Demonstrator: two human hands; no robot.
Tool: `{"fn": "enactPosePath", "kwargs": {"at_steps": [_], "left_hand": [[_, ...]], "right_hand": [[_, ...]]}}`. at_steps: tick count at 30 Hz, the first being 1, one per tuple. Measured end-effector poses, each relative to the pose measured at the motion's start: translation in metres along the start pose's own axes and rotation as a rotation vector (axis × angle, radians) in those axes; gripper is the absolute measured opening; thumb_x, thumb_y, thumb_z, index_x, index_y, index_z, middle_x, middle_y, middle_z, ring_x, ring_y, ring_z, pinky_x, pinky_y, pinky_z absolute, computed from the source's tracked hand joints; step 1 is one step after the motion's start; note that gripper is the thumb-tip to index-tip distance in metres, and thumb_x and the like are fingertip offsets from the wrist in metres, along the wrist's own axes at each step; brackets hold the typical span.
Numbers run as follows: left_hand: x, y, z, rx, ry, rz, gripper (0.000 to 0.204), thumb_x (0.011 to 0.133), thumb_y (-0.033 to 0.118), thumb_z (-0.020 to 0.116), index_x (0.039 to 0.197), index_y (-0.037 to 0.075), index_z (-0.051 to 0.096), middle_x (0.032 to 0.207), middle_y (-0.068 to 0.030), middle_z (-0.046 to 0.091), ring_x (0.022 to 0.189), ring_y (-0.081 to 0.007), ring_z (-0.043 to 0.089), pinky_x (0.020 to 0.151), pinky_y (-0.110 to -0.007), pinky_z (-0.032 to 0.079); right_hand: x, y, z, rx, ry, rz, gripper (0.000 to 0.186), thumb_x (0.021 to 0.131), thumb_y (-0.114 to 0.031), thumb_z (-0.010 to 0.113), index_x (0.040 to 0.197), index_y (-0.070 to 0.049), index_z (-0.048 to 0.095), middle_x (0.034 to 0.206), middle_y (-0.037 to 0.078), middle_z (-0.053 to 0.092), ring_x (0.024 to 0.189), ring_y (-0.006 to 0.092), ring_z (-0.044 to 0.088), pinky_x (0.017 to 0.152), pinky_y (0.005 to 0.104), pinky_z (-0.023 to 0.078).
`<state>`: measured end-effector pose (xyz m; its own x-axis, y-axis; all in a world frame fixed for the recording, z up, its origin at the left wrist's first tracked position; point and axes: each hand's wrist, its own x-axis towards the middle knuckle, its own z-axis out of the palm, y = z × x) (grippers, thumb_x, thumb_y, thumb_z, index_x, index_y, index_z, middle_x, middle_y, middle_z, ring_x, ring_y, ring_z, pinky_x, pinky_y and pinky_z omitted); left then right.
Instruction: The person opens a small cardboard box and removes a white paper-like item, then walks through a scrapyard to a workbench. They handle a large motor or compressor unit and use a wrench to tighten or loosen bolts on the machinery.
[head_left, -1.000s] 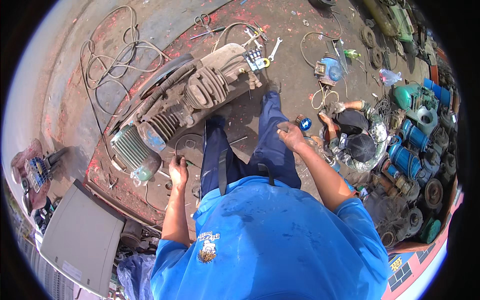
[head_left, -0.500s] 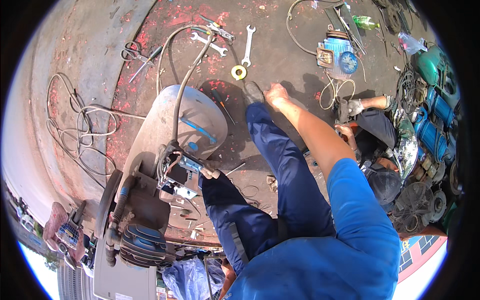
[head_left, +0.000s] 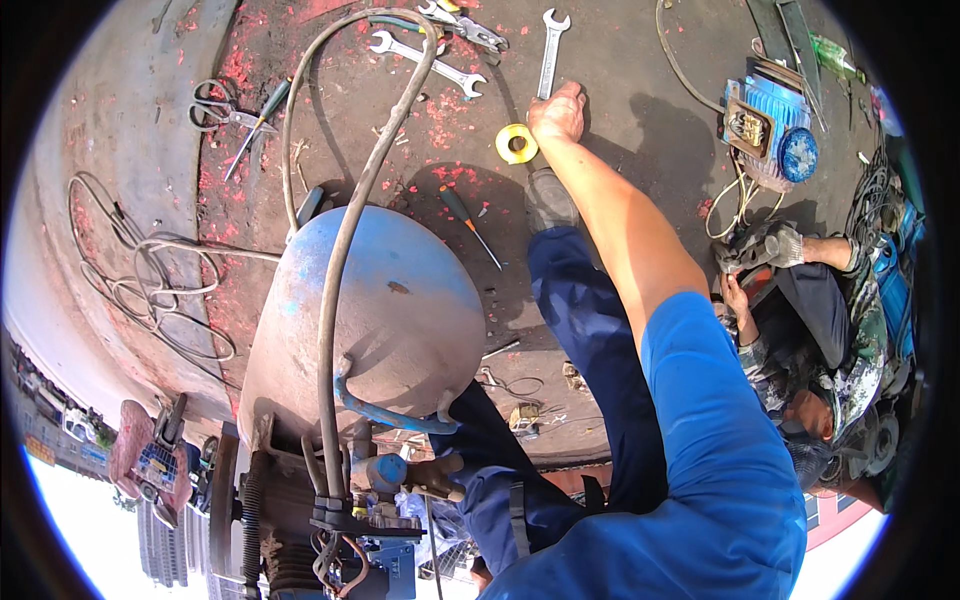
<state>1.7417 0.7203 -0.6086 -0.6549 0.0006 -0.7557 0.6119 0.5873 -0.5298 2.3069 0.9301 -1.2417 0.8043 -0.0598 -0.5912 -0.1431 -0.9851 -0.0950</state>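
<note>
My right hand (head_left: 558, 112) is closed over the lower end of a steel open-ended wrench (head_left: 550, 58) lying on the ground, hiding its lower jaw. Just below the hand lies a roll of yellow tape (head_left: 516, 144), near the toe of my shoe (head_left: 550, 200). A second wrench (head_left: 428, 62) and a pair of pliers (head_left: 478, 34) rest to the left. Nearer me is a screwdriver (head_left: 468, 225) with a dark handle and orange collar. At the lower edge a sliver of skin (head_left: 481, 574) seems to be my left hand or arm, its fingers hidden.
A compressor tank (head_left: 380, 290) with a blue handle and thick hose (head_left: 345, 240) stands at left. Scissors (head_left: 222, 108), another screwdriver (head_left: 258, 128) and coiled cable (head_left: 140, 265) lie beyond. A blue motor (head_left: 772, 125) sits at right, near a crouching person's gloved hand (head_left: 775, 245).
My right hand has moved forward from beside my shoe onto the wrench's lower end. The view has shifted, so the tank looks larger and the motor sits farther right.
</note>
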Motion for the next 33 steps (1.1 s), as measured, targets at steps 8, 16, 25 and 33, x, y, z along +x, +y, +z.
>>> {"fn": "enactPosePath", "kwargs": {"at_steps": [8,16,25,33], "left_hand": [[0.025,-0.026,-0.024,-0.085,-0.059,0.096,0.026,0.092,0.022,0.056,0.105,0.002,0.067,0.098,-0.0137,0.072,0.088,-0.0263,0.068,0.078,-0.039,0.054],[0.066,-0.201,-0.069,-0.650,-0.245,0.456,0.026,0.092,0.021,0.054,0.105,0.003,0.067,0.097,-0.0166,0.071,0.090,-0.0303,0.068,0.080,-0.041,0.054],[0.054,-0.239,-0.138,-0.318,0.206,0.510,0.025,0.088,0.012,0.048,0.101,0.006,0.068,0.103,-0.0220,0.069,0.101,-0.0392,0.065,0.091,-0.044,0.050],[0.169,-0.335,-0.195,-0.892,-0.001,0.365,0.023,0.091,0.010,0.046,0.101,0.005,0.066,0.076,-0.0131,0.070,0.061,-0.0204,0.066,0.056,-0.036,0.052]], "right_hand": [[-0.007,0.044,-0.061,-0.004,-0.316,-0.282,0.030,0.075,-0.026,0.069,0.088,0.000,0.062,0.078,0.015,0.066,0.075,0.0279,0.065,0.068,0.0380,0.049],[-0.307,-0.004,-0.353,0.159,-0.119,-0.783,0.022,0.093,-0.020,0.057,0.088,0.001,0.063,0.082,0.014,0.062,0.079,0.0257,0.059,0.074,0.0378,0.046],[-0.742,-0.139,-0.558,0.493,-0.328,-1.429,0.014,0.092,-0.010,0.059,0.102,0.000,0.057,0.090,0.012,0.065,0.073,0.0174,0.059,0.069,0.0324,0.049],[-1.083,-0.198,-0.448,0.440,-1.047,-1.279,0.019,0.096,-0.016,0.060,0.100,0.000,0.050,0.091,0.016,0.067,0.062,0.0120,0.061,0.056,0.0244,0.049]]}}
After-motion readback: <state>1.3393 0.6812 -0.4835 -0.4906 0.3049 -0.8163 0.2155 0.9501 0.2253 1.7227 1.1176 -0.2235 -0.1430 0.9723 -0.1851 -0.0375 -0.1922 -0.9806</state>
